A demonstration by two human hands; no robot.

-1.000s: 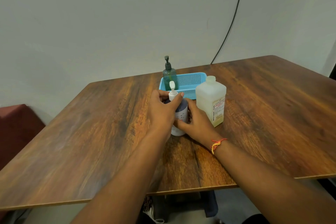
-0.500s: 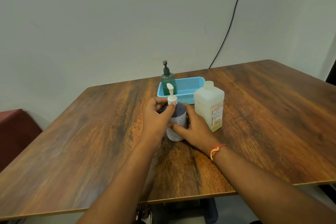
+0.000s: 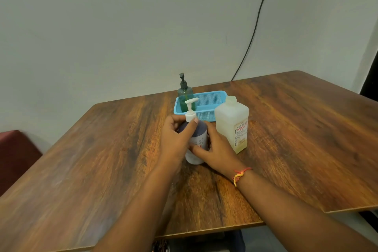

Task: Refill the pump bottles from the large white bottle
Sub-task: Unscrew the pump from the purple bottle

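A plain pale wall [image 3: 122,26] fills the upper half of the frame, and the brown wood-grain table [image 3: 81,170] butts against it. The table's near edge runs along the bottom and its right edge cuts off at lower right. Broad stretches of bare wood lie to the left and right of the group at centre. A dark red cushioned seat [image 3: 14,155] shows at the left edge, below table height.

The large white square plastic bottle [image 3: 231,122] stands upright just right of centre. Just behind it sits a blue mesh plastic basket [image 3: 212,96], with a green translucent pump bottle [image 3: 185,93] upright in its left end.

At centre, the purple-and-white pump bottle [image 3: 201,129] stands on the table. The left hand [image 3: 176,139] curls round its shoulder, thumb at the white pump collar. The right hand [image 3: 216,151] grips its lower body.

A thin black cable [image 3: 253,32] runs down the wall at upper right. A red-and-yellow thread band [image 3: 239,174] circles the right wrist.
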